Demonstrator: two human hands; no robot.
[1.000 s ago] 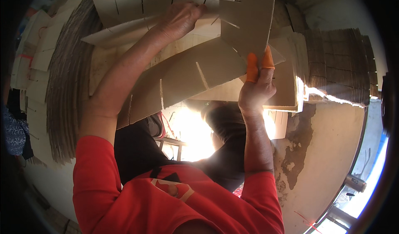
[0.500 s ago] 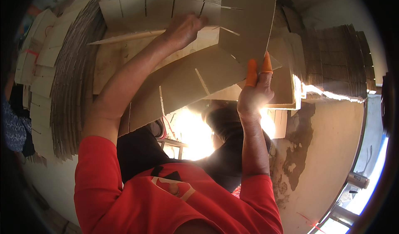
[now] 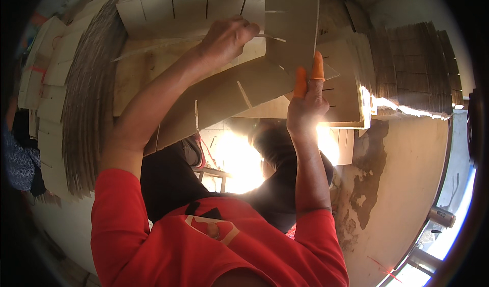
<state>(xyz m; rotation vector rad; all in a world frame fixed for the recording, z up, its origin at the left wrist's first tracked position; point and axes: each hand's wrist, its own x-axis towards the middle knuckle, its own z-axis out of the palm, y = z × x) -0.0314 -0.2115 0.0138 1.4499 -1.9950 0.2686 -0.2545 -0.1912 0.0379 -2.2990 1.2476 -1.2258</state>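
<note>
From my remote seat I count two hands and three brown slotted cardboard strips. The right hand [image 3: 307, 106], wearing two orange finger cots [image 3: 317, 68], has its grip clamped on the tall upright cardboard strip [image 3: 293, 19] where it meets the long slanting cardboard strip [image 3: 219, 98], which reaches above the dark trousers [image 3: 170, 175]. I count three slits in the upright one. The left hand [image 3: 226, 40] has its grip pinched on the thin edge-on cardboard strip [image 3: 163, 46], near the upright one; its fingertips are partly hidden. One leaning cardboard stack [image 3: 94, 98] stands at left, one slitted cardboard stack [image 3: 188, 6] behind. Compared with a second ago, the right hand and upright strip sit slightly further left, the left hand is lower, and its strip, then showing a broad face, is now edge-on.
</note>
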